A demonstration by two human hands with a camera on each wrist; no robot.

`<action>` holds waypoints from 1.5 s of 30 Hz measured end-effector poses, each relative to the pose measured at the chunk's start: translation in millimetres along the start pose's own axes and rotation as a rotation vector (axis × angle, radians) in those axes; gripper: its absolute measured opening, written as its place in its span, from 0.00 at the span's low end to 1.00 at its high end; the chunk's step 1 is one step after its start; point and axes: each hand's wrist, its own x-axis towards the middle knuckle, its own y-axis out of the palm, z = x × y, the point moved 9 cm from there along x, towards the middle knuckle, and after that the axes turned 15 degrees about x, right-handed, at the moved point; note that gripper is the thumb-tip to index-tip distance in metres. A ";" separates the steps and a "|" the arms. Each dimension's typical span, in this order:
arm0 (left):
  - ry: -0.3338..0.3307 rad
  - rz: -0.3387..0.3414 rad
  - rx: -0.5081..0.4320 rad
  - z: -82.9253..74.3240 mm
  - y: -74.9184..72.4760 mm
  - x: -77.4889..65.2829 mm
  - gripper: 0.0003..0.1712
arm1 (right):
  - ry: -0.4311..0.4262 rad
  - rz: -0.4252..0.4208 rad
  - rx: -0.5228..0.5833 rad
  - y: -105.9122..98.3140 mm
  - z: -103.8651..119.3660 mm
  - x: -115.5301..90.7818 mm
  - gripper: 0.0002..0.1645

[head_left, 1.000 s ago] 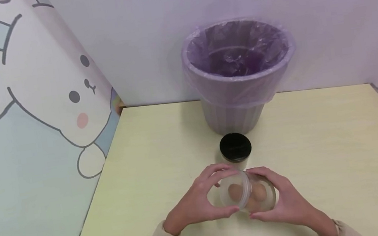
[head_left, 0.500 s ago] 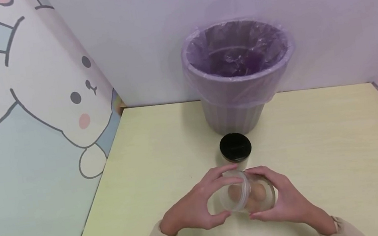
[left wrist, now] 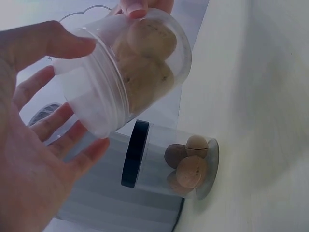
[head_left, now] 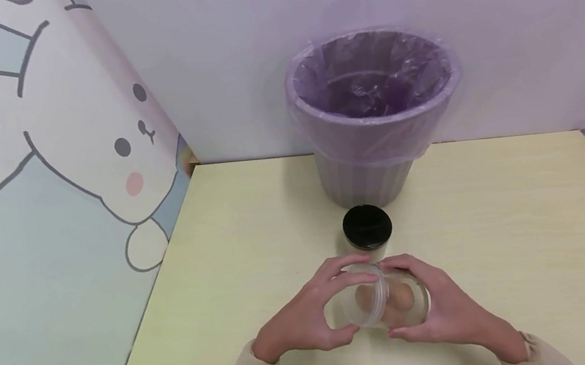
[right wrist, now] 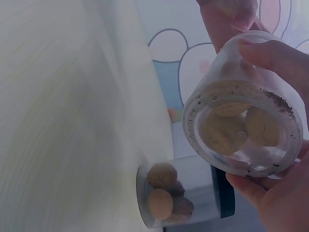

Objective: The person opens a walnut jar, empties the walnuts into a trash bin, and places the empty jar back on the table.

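A clear jar (head_left: 409, 314) with several walnuts (left wrist: 152, 39) inside is held tilted above the table, its translucent lid (head_left: 363, 308) toward the left. My right hand (head_left: 445, 310) grips it near the base. Around the lid my left hand (head_left: 308, 317) spreads its fingers; in the head view the thumb sits a little off the lid. Whether the other fingertips touch it cannot be told. Just beyond stands a second clear jar (left wrist: 159, 157) with a black lid (head_left: 367, 227), also holding several walnuts.
A purple bin (head_left: 365, 178) with a plastic liner stands behind the black-lidded jar, near the back wall. The pale yellow table (head_left: 523, 225) stretches to both sides. On the left is a wall with a rabbit drawing (head_left: 86, 111).
My left thumb has moved off the lid, and the left fingers have loosened and shifted slightly. The right hand keeps its grip on the jar. The head view has shifted slightly.
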 end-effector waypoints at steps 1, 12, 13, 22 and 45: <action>-0.002 -0.001 -0.002 0.1 0.4 0.2 0.43 | 0.006 0.006 -0.008 -0.1 0.8 0.3 0.58; -0.099 -0.065 -0.014 5.3 -0.7 -0.6 0.44 | -0.031 0.034 -0.080 1.4 11.1 3.4 0.58; -0.122 -0.074 -0.018 7.1 -0.7 -0.7 0.44 | -0.042 0.027 -0.083 0.7 12.4 3.5 0.58; -0.244 -0.085 -0.097 15.5 3.1 -4.5 0.44 | -0.111 -0.004 -0.076 -1.0 17.5 2.7 0.57; -0.073 -0.129 0.041 -2.8 -4.7 0.0 0.44 | -0.088 -0.012 -0.010 -1.4 33.6 11.2 0.56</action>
